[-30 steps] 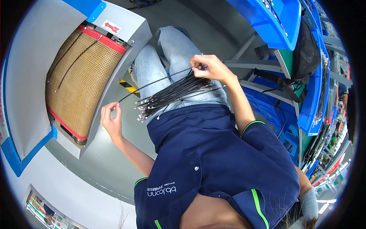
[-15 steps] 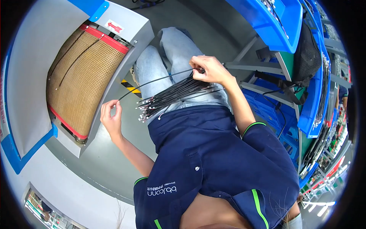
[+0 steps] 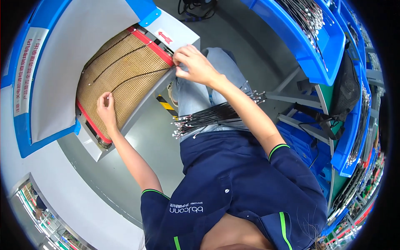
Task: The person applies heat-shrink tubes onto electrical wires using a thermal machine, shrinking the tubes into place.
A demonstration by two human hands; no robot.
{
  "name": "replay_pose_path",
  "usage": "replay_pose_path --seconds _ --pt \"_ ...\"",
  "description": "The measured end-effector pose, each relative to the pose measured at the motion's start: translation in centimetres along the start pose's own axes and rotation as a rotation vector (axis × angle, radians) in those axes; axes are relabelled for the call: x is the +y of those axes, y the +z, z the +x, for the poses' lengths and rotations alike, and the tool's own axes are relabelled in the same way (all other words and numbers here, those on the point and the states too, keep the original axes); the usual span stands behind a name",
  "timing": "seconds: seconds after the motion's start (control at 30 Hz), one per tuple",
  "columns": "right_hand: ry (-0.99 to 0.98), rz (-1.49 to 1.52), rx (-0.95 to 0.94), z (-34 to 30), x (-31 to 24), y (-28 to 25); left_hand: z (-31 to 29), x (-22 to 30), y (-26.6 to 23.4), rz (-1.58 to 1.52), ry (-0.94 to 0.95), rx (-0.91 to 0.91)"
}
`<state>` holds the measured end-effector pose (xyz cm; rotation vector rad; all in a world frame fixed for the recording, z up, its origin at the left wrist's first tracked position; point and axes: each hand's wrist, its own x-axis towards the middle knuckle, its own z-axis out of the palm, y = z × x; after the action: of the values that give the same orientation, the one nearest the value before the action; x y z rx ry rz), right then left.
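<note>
Stretched over the brown mesh conveyor belt [image 3: 130,96] is a thin black cable [image 3: 143,74], held at both ends. My left hand [image 3: 107,111] pinches one end above the belt's near left part. The other end is between the closed fingertips of my right hand [image 3: 193,66], at the belt's right red edge. Two more black cables, a nearer one [image 3: 112,65] and a farther one [image 3: 107,51], lie side by side on the belt. Across my lap rests a bundle of black cables [image 3: 214,114] with white end connectors, partly hidden by my right forearm.
A grey machine hood [image 3: 79,54] with blue edges rises left of the belt. Blue bins [image 3: 321,62] of cables stand on a rack at the right. A black mesh bag [image 3: 341,83] hangs beside them. Yellow-black tape [image 3: 167,107] marks the floor.
Both hands have moved from my lap toward the belt, carrying one cable away from the bundle and over the mesh. The right hand no longer touches the bundle. The view has shifted left.
</note>
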<state>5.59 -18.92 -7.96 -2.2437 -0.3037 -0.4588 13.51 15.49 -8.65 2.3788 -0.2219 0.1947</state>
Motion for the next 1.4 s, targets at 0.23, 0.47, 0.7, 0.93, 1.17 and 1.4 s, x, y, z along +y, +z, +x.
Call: replay_pose_path --seconds 0.23,0.47,0.7,0.93,1.17,1.4 --pt "0.003 -0.105 0.000 7.0 1.3 7.1 5.0 -6.1 -1.2 0.121 0.036 0.068" --pt "-0.015 -0.239 0.020 7.8 2.5 11.9 6.3 -10.7 -0.9 0.122 0.057 0.113" --pt "-0.014 0.032 -0.051 3.0 0.5 5.3 3.1 -8.9 -1.1 -0.069 0.001 0.168" --pt "0.411 0.211 -0.404 -13.3 3.3 -5.2 -7.7 1.8 6.0 -0.421 -0.053 0.200" --pt "0.409 0.000 -0.499 -22.5 5.7 -4.5 -17.4 9.6 15.3 -0.321 -0.188 -0.444" --pt "0.372 -0.008 -0.535 -23.1 7.1 -3.7 -20.3 7.7 17.3 -0.089 0.006 -0.686"
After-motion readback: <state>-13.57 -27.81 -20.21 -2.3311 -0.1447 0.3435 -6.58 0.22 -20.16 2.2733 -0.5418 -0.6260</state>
